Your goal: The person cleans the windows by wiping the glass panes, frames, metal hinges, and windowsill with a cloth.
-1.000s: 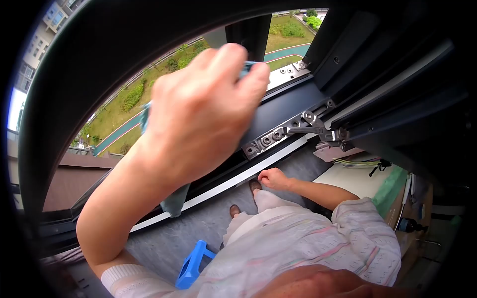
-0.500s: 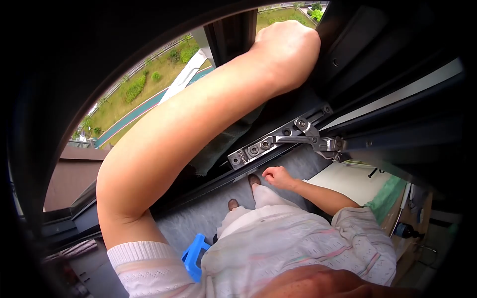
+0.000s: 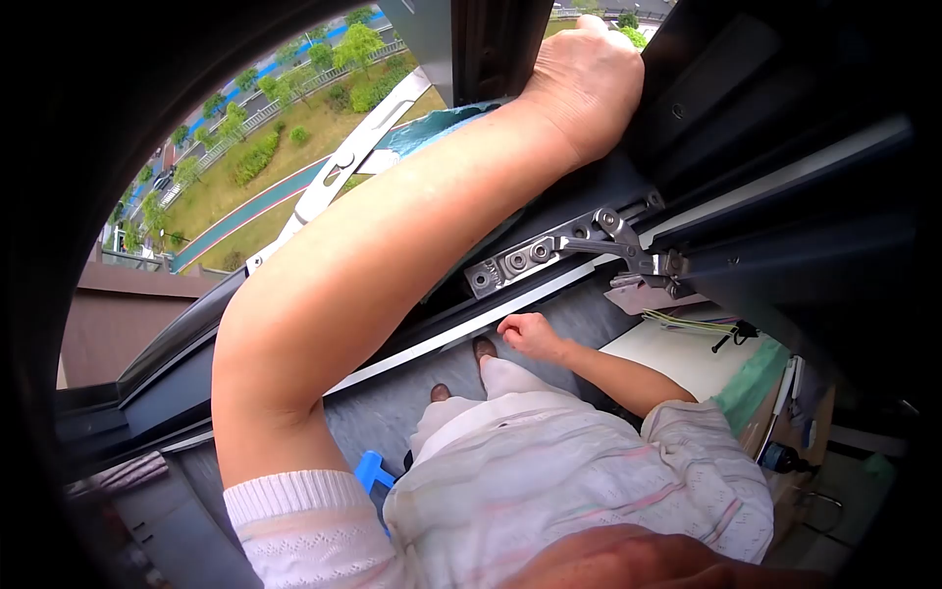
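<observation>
My left arm reaches across the view to the dark window frame. At its end my left hand is curled closed against the frame; its fingers face away, so what they hold, if anything, is hidden. Behind the forearm a crumpled teal cloth-like piece shows in part. Below the hand lies a metal window hinge with a jointed arm. My right hand hangs low by the pale sill edge, fingers curled in, with nothing visible in them.
A second metal stay slants across the opening; grass and a path lie far below. At right is a white surface with green cloth and a dark bottle. A blue plastic piece is beside my body.
My view has shifted, showing more of the outside and the window stay. My left hand sits slightly higher and further right, still curled. The teal piece shows more above the forearm.
</observation>
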The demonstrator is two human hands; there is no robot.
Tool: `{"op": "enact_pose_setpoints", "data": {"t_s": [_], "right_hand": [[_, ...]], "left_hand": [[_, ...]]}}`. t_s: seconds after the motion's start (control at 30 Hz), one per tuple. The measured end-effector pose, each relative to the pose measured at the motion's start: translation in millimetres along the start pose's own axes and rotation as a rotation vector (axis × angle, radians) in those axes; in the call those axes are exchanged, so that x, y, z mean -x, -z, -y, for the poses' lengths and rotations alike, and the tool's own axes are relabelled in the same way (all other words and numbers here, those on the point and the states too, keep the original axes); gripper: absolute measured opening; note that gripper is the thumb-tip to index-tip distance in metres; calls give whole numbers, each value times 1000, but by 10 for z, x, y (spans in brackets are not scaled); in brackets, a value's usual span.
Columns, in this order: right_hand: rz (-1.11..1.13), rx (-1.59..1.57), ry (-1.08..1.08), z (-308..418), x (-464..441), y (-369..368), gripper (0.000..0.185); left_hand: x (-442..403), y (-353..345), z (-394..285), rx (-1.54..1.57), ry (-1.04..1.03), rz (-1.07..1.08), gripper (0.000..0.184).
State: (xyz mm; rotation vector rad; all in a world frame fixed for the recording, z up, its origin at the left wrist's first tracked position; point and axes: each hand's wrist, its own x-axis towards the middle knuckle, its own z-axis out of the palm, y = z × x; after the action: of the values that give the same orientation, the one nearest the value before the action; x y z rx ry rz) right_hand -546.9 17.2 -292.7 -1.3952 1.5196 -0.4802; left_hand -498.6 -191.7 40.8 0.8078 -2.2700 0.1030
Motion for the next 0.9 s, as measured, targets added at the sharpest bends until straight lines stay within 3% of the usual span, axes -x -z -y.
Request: {"op": "enact_pose_setpoints", "data": {"t_s": [0.03, 0.17, 0.37, 0.5, 0.77, 0.83, 0.9], "right_hand": [[-9, -4, 6, -13, 0, -9, 21], [-63, 1, 31, -109, 75, 9, 21], [-88, -6, 35, -329, 292, 61, 18], [-106, 3, 27, -400, 386, 31, 18], [-116, -57, -12, -301, 457, 61, 18], [-125, -53, -17, -295, 461, 15, 18], [-136, -16, -7, -283, 497, -31, 18]], "left_hand": [[-18, 11, -5, -29, -11, -71, 14], [-152, 64, 88, 150, 23, 339, 12], [-155, 192, 38, 123, 20, 451, 16], [-118, 239, 71, 208, -117, 493, 14], [80, 983, -176, -123, -229, 812, 12], [125, 1238, -203, -250, -241, 1050, 14], [302, 1292, -60, -251, -198, 969, 16]]}}
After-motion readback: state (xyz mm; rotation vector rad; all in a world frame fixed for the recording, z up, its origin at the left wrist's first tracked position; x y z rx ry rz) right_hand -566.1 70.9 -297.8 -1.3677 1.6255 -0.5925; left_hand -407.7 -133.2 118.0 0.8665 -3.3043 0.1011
